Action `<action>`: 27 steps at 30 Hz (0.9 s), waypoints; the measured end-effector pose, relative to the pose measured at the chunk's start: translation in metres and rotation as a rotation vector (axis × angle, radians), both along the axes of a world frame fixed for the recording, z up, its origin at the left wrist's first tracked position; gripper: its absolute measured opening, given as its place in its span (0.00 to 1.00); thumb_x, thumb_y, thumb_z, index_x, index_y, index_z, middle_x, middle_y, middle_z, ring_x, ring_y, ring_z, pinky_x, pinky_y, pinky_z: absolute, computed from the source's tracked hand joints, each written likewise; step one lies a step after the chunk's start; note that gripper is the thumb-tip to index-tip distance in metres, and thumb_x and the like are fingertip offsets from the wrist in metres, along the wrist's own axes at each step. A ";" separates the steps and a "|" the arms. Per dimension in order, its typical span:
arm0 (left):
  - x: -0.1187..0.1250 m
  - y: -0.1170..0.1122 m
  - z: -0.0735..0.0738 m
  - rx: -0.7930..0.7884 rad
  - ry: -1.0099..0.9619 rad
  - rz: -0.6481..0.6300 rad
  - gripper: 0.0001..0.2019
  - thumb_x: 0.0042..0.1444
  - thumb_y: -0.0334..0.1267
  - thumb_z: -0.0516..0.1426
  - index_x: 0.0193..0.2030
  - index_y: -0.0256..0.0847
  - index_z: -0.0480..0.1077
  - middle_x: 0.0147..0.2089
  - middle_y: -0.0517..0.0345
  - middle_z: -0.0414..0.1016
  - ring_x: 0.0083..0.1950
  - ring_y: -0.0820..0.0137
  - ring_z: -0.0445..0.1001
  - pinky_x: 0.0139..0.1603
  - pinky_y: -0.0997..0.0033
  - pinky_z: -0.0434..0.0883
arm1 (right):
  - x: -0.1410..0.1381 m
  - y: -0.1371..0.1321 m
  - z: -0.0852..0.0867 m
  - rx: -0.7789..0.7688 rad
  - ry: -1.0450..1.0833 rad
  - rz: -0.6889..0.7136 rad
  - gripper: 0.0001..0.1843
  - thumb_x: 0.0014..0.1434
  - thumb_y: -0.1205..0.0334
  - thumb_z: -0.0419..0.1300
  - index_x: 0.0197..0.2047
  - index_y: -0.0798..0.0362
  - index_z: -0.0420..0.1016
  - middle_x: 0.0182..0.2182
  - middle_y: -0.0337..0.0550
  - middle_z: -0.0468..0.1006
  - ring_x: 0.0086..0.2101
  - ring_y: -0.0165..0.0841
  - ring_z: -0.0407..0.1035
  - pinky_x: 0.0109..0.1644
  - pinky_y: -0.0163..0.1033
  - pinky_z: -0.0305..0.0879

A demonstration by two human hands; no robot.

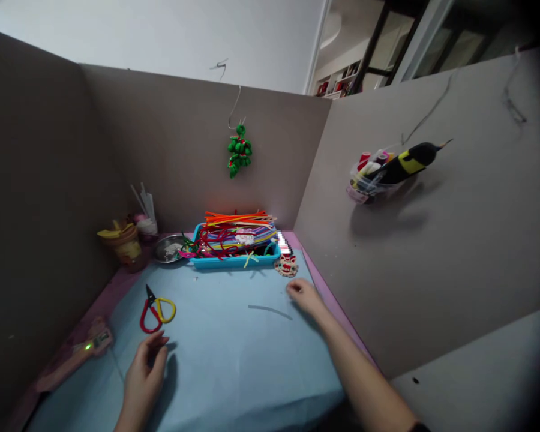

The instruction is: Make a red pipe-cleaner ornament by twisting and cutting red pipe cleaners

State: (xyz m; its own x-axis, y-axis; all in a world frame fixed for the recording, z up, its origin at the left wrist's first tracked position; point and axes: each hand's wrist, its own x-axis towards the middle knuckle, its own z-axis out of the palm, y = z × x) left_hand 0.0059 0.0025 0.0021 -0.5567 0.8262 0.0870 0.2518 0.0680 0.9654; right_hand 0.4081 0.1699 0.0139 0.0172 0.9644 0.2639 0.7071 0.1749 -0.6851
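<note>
Head view, relative to blue tray point(234, 262): left hand point(146, 366), fingers parted, by scissors point(152, 300), front-left; right hand point(303, 294), front-right, fingertips together, grip unclear; grey strip point(270, 309), front, loose, seemingly unworked; beige figure point(287, 267), right corner, seemingly finished.

Left hand point(141, 373) hovers toward the worktop's point(225, 360) near left corner, fingers bent, thumb apart from them. Right hand point(305, 295) sits near the right edge, fingers curled inward (fingertip contact unclear); right forearm point(350, 360) slants in across the near right corner.
</note>
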 end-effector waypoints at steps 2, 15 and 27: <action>0.001 0.001 0.002 -0.001 0.013 -0.008 0.21 0.41 0.49 0.61 0.42 0.41 0.70 0.39 0.52 0.78 0.44 0.58 0.76 0.49 0.57 0.71 | -0.017 -0.036 -0.009 -0.035 -0.044 0.185 0.05 0.49 0.62 0.62 0.32 0.50 0.78 0.33 0.42 0.77 0.36 0.36 0.71 0.42 0.37 0.67; 0.063 -0.052 0.005 0.067 0.220 -0.181 0.14 0.51 0.46 0.58 0.41 0.41 0.76 0.43 0.46 0.79 0.47 0.57 0.77 0.51 0.57 0.72 | -0.087 -0.068 -0.016 -0.219 -0.478 0.019 0.07 0.57 0.66 0.56 0.39 0.53 0.73 0.38 0.58 0.76 0.39 0.47 0.71 0.40 0.45 0.62; 0.097 0.003 0.044 0.114 -0.226 -0.256 0.19 0.58 0.54 0.52 0.31 0.40 0.70 0.39 0.49 0.77 0.45 0.62 0.75 0.51 0.60 0.71 | -0.200 -0.146 0.023 -0.237 0.155 0.553 0.10 0.62 0.65 0.47 0.37 0.51 0.69 0.28 0.42 0.75 0.29 0.33 0.69 0.31 0.34 0.56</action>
State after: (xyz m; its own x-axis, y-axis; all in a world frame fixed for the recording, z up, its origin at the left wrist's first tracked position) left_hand 0.1033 0.0059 0.0460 -0.3486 0.9334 0.0848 0.0263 -0.0807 0.9964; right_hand 0.2085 0.0242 0.0367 -0.4810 0.8734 0.0762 0.4442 0.3177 -0.8377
